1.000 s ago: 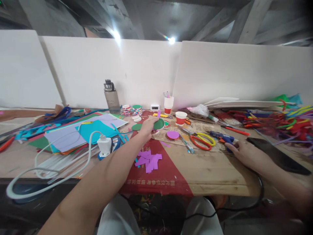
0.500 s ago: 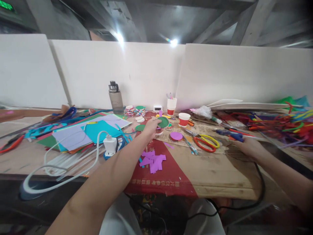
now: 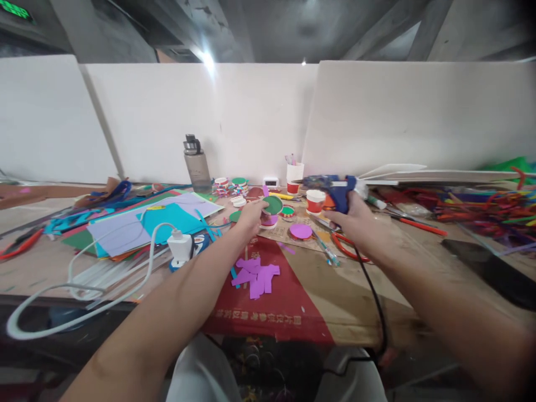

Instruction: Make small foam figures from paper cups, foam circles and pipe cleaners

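Nearer than the purple circle (image 3: 300,231), and to its left, purple strips (image 3: 266,278) lie in one loose heap, probably left within easy reach. To the circle's right, the right hand (image 3: 355,218) is closed around the handle of a glue gun (image 3: 335,187), raised with its nozzle toward the left; that grip likely keeps the fingers clear of the tip. Left of the circle and slightly beyond it, the left hand (image 3: 253,216) pinches a green disc (image 3: 274,205) by its edge, its green face showing, perhaps so that most of the disc is uncovered.

Counting outward: the strips overlap too much to number. There is one purple circle, one glue gun and one green disc in the fingers. Beyond the circle stand two paper cups, a near one (image 3: 315,202) and a far one (image 3: 295,177) that keeps pens upright. Beyond it to the left are two small stacks (image 3: 239,185), one white clock (image 3: 271,182) and one bottle (image 3: 197,170).
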`<move>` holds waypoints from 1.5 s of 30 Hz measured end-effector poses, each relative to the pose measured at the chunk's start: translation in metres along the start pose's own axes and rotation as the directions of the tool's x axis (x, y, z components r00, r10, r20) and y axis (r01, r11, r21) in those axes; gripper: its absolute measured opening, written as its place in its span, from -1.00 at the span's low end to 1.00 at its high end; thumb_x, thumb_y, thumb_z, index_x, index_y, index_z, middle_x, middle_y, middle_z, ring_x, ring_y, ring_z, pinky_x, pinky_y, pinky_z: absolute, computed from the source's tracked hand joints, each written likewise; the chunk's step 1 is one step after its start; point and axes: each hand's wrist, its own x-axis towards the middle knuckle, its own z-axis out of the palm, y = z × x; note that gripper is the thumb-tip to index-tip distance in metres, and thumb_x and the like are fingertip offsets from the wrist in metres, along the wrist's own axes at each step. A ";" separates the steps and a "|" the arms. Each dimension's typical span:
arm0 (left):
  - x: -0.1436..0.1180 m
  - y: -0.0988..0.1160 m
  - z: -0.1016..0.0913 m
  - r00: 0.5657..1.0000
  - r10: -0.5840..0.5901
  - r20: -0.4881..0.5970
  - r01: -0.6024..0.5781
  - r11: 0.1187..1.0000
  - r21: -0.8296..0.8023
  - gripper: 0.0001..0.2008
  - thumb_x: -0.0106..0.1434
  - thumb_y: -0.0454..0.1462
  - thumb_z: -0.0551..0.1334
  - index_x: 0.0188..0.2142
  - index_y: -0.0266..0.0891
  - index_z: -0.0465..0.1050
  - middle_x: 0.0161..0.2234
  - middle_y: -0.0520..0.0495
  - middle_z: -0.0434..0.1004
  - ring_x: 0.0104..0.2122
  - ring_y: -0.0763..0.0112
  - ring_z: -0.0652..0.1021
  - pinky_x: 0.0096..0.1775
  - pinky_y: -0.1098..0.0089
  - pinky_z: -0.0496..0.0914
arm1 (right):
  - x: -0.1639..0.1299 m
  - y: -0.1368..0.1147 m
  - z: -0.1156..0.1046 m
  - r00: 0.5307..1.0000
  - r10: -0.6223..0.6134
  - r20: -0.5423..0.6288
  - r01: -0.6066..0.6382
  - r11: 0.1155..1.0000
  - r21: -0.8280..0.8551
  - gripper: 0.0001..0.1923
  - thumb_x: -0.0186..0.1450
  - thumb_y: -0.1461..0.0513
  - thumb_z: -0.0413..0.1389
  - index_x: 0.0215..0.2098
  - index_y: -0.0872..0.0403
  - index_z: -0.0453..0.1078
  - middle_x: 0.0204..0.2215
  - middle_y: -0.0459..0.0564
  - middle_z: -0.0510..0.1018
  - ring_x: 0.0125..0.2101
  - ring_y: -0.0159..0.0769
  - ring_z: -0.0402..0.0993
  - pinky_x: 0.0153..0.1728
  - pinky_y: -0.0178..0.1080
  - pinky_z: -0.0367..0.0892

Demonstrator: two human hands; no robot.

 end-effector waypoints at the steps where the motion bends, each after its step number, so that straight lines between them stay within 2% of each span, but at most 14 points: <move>1: -0.001 0.000 0.000 1.000 -0.002 -0.010 0.002 1.000 0.009 -0.88 -0.02 -0.40 0.28 -0.58 -0.28 0.33 -0.66 0.07 0.35 -0.69 0.57 0.32 -0.63 0.53 0.22 | -0.001 -0.005 0.010 0.998 0.024 0.065 -0.030 0.995 0.094 -0.62 0.12 0.14 0.17 -0.12 0.05 0.26 -0.47 -0.14 0.49 -0.58 -0.37 0.35 -0.56 -0.29 0.32; 3: -0.002 0.000 -0.001 1.000 -0.008 -0.020 0.009 1.000 0.027 -0.90 -0.02 -0.39 0.28 -0.55 -0.28 0.35 -0.64 0.05 0.38 -0.69 0.55 0.34 -0.64 0.52 0.22 | -0.004 -0.008 0.022 0.994 0.029 0.102 -0.046 0.984 0.173 -0.60 0.12 0.13 0.18 -0.11 0.06 0.25 -0.45 -0.10 0.53 -0.52 -0.31 0.42 -0.50 -0.25 0.36; 7: -0.006 -0.002 0.001 1.000 -0.018 -0.016 0.019 0.999 0.048 -0.91 -0.03 -0.37 0.28 -0.52 -0.28 0.36 -0.61 0.03 0.40 -0.66 0.51 0.37 -0.64 0.50 0.23 | -0.011 0.001 0.024 0.994 -0.029 0.101 0.018 0.994 0.104 -0.64 0.10 0.14 0.20 -0.15 0.07 0.32 -0.26 0.04 0.59 -0.29 -0.18 0.52 -0.23 -0.13 0.43; 14: -0.012 -0.006 0.006 0.999 0.016 0.047 -0.019 0.997 0.078 -0.89 -0.01 -0.32 0.29 -0.50 -0.28 0.36 -0.53 -0.02 0.44 -0.61 0.51 0.39 -0.61 0.49 0.28 | -0.019 0.005 0.021 0.983 -0.079 0.168 0.074 0.996 0.040 -0.55 0.19 0.15 0.10 0.04 0.08 0.30 -0.01 0.13 0.53 0.00 -0.10 0.45 0.06 -0.02 0.30; 18: -0.015 -0.007 0.007 1.000 -0.002 0.016 0.000 0.990 0.139 -0.91 0.01 -0.33 0.28 -0.49 -0.27 0.36 -0.53 -0.01 0.44 -0.62 0.53 0.40 -0.65 0.54 0.15 | -0.022 0.004 0.020 0.977 -0.153 0.146 0.163 0.985 -0.059 -0.53 0.23 0.17 0.05 0.11 0.07 0.27 0.03 0.13 0.50 0.04 -0.07 0.41 0.10 0.01 0.26; 21: -0.017 -0.007 0.008 1.000 0.015 0.000 -0.015 0.986 0.164 -0.89 0.02 -0.33 0.29 -0.51 -0.26 0.36 -0.55 0.00 0.42 -0.63 0.54 0.39 -0.64 0.54 0.15 | -0.024 0.005 0.022 0.966 -0.199 0.164 0.214 0.973 -0.082 -0.52 0.25 0.18 0.04 0.13 0.06 0.25 0.06 0.14 0.48 0.05 -0.06 0.39 0.10 0.03 0.25; 27: -0.019 -0.007 0.010 1.000 0.023 -0.015 -0.020 0.986 0.165 -0.87 0.05 -0.35 0.29 -0.54 -0.26 0.34 -0.59 0.01 0.38 -0.64 0.55 0.38 -0.62 0.53 0.14 | -0.026 0.006 0.026 0.960 -0.173 0.221 0.197 0.976 -0.092 -0.49 0.27 0.18 0.02 0.18 0.06 0.21 0.03 0.17 0.50 0.00 -0.02 0.43 0.07 0.08 0.27; 35: -0.020 -0.007 0.013 0.999 -0.033 -0.031 0.037 0.990 0.135 -0.84 0.05 -0.36 0.31 -0.54 -0.26 0.32 -0.60 0.01 0.40 -0.66 0.55 0.38 -0.62 0.52 0.14 | -0.027 0.007 0.027 0.957 -0.147 0.250 0.173 0.981 -0.089 -0.45 0.29 0.18 0.02 0.23 0.07 0.14 0.06 0.18 0.47 0.08 -0.03 0.38 0.12 0.07 0.24; 45: -0.017 -0.008 0.013 0.998 -0.046 -0.042 0.049 0.994 0.093 -0.84 0.03 -0.37 0.31 -0.52 -0.25 0.31 -0.60 0.01 0.39 -0.63 0.53 0.40 -0.59 0.52 0.19 | -0.030 0.006 0.027 0.948 -0.204 0.246 0.243 0.959 -0.142 -0.46 0.31 0.21 -0.01 0.25 0.05 0.11 0.05 0.17 0.46 0.08 -0.02 0.35 0.12 0.07 0.22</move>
